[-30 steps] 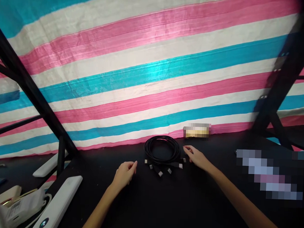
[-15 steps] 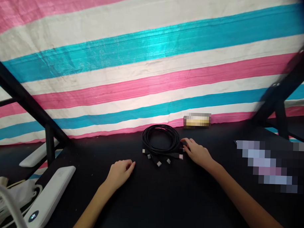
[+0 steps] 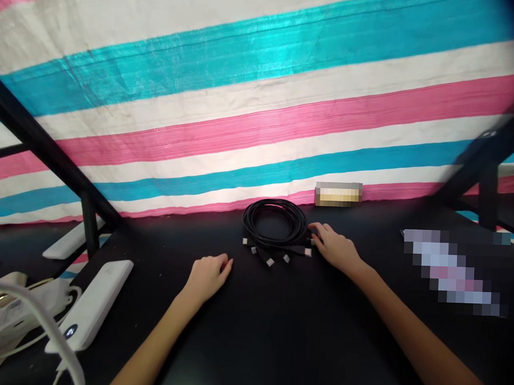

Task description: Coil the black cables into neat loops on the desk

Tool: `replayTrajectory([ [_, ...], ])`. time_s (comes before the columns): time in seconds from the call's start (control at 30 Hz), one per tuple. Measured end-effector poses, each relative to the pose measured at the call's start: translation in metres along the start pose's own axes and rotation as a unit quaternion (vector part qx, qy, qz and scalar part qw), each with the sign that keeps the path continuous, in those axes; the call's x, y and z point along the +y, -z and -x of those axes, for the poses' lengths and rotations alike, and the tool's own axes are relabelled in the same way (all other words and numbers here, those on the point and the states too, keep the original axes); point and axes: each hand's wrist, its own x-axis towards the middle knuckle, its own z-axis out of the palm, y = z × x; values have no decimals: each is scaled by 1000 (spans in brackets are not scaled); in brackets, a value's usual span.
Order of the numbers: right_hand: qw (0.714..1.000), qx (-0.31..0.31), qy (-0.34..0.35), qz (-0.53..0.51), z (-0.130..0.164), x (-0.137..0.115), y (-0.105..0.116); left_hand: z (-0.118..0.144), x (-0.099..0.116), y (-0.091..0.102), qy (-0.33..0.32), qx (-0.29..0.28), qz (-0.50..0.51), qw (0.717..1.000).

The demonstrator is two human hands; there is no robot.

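Observation:
On the black table lies a coiled bundle of black cables (image 3: 250, 219), with several light-tipped plugs (image 3: 270, 262) fanned out along its near side. My right hand (image 3: 334, 248) rests just right of the coil, thumb and forefinger parted. One plug lies right by the thumb tip; I see no grip on it, though contact is hard to judge. Left of the coil and nearer to me, my left hand (image 3: 207, 276) rests on the table, fingers curled in and nothing visible in them. A gap separates it from the plugs.
At left lie a white power strip-like block (image 3: 103, 302) with a round dark spot, and white devices with a cord (image 3: 46, 308). A blurred small box (image 3: 338, 195) stands behind the coil; a blurred flat item (image 3: 452, 269) lies at right. Striped sheeting (image 3: 259, 136) hangs behind.
The view has tilted down slightly, so the table and everything on it sits higher in the picture. Both hands keep about the same places relative to the cables.

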Motion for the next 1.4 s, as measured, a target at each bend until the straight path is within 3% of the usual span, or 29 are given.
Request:
replayTrajectory([
  [0.4, 990, -7, -30, -141, -5, -2, 3, 2, 1, 1, -6, 3, -18, 1000],
  [0.67, 994, -2, 5, -111, 6, -22, -4, 1, 1, 0, -1, 5, -23, 1000],
  [1.1, 994, -9, 98, -48, 7, -24, -8, 0, -1, -4, -1, 6, -31, 1000],
  [1.4, 994, 12, 102, -41, 10, -28, -10, -1, -1, -4, 0, 2, -32, 999],
])
